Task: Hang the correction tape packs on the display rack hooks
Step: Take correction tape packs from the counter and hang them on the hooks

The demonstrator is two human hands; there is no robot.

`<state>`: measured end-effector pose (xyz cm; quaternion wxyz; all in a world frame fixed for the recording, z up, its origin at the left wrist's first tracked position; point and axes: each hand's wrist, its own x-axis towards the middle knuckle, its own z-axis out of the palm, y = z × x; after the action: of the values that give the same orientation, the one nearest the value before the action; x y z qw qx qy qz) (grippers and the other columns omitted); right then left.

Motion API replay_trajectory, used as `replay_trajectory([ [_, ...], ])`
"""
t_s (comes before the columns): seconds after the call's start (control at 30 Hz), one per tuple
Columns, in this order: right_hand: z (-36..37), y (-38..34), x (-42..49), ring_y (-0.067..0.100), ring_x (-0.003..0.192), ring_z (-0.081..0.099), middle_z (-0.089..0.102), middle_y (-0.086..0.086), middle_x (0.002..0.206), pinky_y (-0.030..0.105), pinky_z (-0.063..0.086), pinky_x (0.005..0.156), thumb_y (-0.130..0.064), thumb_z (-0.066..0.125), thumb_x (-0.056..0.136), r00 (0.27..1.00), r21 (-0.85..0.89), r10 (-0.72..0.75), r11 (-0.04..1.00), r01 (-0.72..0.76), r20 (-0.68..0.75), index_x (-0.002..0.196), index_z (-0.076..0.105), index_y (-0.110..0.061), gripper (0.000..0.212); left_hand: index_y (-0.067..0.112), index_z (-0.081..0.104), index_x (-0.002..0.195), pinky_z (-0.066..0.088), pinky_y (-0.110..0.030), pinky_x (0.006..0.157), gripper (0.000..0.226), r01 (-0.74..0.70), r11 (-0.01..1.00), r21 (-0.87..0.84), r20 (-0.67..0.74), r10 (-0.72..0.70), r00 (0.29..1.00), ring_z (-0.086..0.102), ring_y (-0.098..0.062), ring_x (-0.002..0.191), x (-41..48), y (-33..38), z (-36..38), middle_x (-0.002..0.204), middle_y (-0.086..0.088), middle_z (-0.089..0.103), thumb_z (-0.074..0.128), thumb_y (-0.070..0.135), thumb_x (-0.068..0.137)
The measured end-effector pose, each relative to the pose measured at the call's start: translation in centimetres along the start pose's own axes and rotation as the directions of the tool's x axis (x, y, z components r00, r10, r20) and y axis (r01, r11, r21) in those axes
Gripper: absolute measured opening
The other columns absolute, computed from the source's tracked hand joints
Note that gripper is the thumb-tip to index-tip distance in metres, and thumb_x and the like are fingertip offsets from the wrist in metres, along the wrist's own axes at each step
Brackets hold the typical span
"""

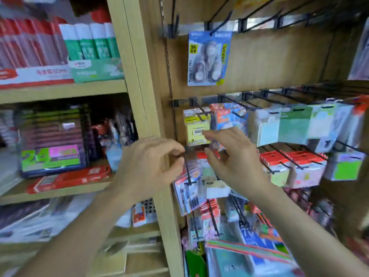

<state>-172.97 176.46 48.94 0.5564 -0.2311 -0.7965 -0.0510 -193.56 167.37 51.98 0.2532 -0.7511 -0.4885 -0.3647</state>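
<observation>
Correction tape packs are shown most plainly by one blue carded pack (pixel 208 58), which is hung from a top-row hook (pixel 219 27) of the display rack (pixel 269 62), well above both hands. No pack is seen to be carried in either hand. Lower down, a black hook (pixel 187 168) appears to be pinched at its tip between the thumb and curled forefinger of the left hand (pixel 151 164). Blurred packs (pixel 189 192) are hung further back on that same wire; whether these are correction tape cannot be told. The right hand (pixel 231 156) is held just beside the hook, its fingers loosely spread and its thumb apart, and nothing is seen to be gripped in it. Just behind its fingertips a yellow sticky-note pack (pixel 196 129) is hung on the middle row. The step in hand is judged to be the readying of this hook for loading. It would be done well if the tip were steadied by the left hand, so that the punched slot of each card could be lined up squarely with the wire, slid over the end and pushed right back against the hung packs. Cards should be faced forward and not forced, since a slot is easily torn. Neighbouring hooks stand close, so wrists should be held clear of them. To the left, wooden shelves (pixel 60 90) are stocked with glue bottles (pixel 89 43) and boxed goods.
</observation>
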Motion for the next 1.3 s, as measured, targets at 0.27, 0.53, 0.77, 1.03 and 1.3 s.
replay_trajectory([
  [0.27, 2.6, 0.1, -17.8, 0.028, 0.086, 0.06, 0.069, 0.005, 0.095, 0.036, 0.049, 0.074, -0.012, 0.067, 0.085, 0.917, 0.059, 0.259, 0.955, -0.289, 0.303, 0.111, 0.07, -0.011, 0.027, 0.031, 0.075, 0.096, 0.057, -0.026, 0.07, 0.022, 0.456, 0.874, -0.171, 0.427, -0.352, 0.833, 0.065, 0.006, 0.081, -17.2, 2.6, 8.2, 0.087, 0.023, 0.071, 0.06, 0.044, 0.086],
  [0.53, 4.1, 1.2, -33.4, 0.017, 0.084, 0.066, 0.073, 0.004, 0.101, 0.035, 0.055, 0.082, -0.013, 0.071, 0.085, 0.431, -0.171, 0.575, 0.715, -0.678, 0.696, 0.118, 0.07, -0.017, 0.033, 0.036, 0.073, 0.101, 0.058, -0.036, 0.074, 0.017, 0.741, 0.671, 0.005, 0.736, -0.504, 0.452, 0.07, -0.005, 0.083, -33.4, 6.9, 15.5, 0.084, 0.02, 0.072, 0.064, 0.037, 0.086],
  [0.77, 3.5, 1.8, -45.7, 0.027, 0.095, 0.069, 0.075, 0.006, 0.103, 0.035, 0.053, 0.084, -0.018, 0.069, 0.087, -0.045, -0.47, 0.656, 0.49, -0.734, 0.754, 0.118, 0.069, -0.017, 0.031, 0.028, 0.071, 0.112, 0.054, -0.035, 0.085, 0.037, 0.919, 0.352, 0.176, 0.88, -0.476, 0.014, 0.067, -0.016, 0.098, -42.0, 11.5, 18.8, 0.102, 0.008, 0.071, 0.059, 0.046, 0.082],
  [1.03, 1.8, 3.5, -59.2, 0.034, 0.12, 0.057, 0.059, 0.014, 0.134, 0.039, 0.046, 0.094, -0.03, 0.068, 0.088, -0.438, -0.704, 0.57, 0.418, -0.575, 0.696, 0.145, 0.046, -0.016, 0.062, 0.023, 0.074, 0.101, 0.056, -0.041, 0.091, 0.031, 0.938, 0.032, 0.346, 0.876, -0.37, -0.31, 0.068, -0.017, 0.106, -51.6, 17.0, 25.8, 0.105, 0.004, 0.073, 0.067, 0.041, 0.076],
  [1.3, 1.0, 8.4, -67.2, 0.031, 0.122, 0.056, 0.056, 0.007, 0.138, 0.037, 0.047, 0.089, -0.031, 0.066, 0.088, -0.5, -0.753, 0.577, 0.377, -0.539, 0.646, 0.142, 0.046, -0.022, 0.058, 0.028, 0.072, 0.082, 0.06, -0.043, 0.087, 0.009, 0.879, -0.214, 0.426, 0.807, -0.349, -0.476, 0.072, -0.019, 0.079, -56.7, 21.3, 35.6, 0.086, 0.006, 0.073, 0.074, 0.02, 0.078],
])
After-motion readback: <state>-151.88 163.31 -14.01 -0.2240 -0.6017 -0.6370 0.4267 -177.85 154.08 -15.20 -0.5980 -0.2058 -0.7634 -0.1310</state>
